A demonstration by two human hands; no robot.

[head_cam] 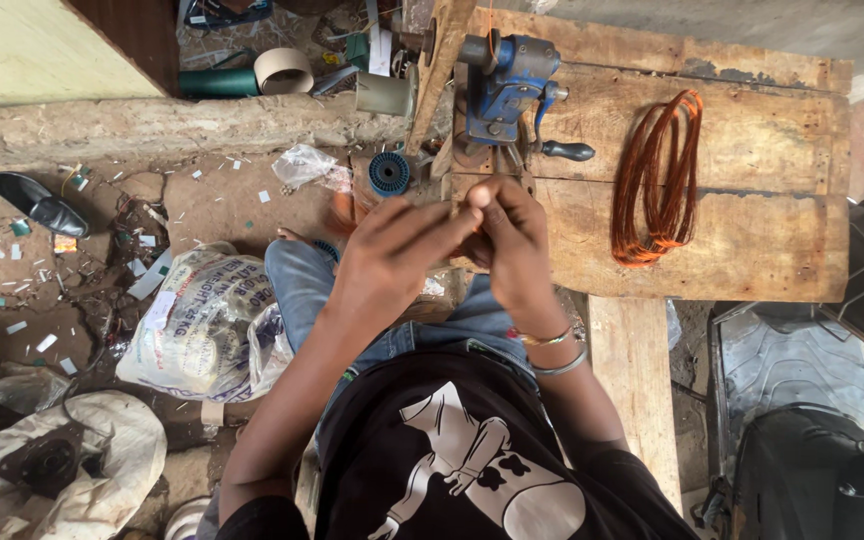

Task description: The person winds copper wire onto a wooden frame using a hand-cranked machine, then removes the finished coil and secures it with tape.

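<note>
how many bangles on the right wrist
2: a gold bangle nearer the right hand, and a silver bangle just behind it up the forearm. Their undersides are hidden, so thinner ones could be missed.

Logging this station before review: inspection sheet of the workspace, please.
Surface: worn wooden bench, planks stained and cracked.
Job's things: blue hand-crank winder fixed at the bench edge; copper wire coil lying loose on the bench.
Clutter: blue spool, cardboard tape roll, printed sack, paper scraps on the dirt floor.
Grippers: left hand and right hand meet in front of the winder, fingers pinched together; what they hold is too small to tell.
Cables: nothing seen apart from the wire coil.
Surroundings: black shoe on the ground, black scooter beside the bench.
</note>
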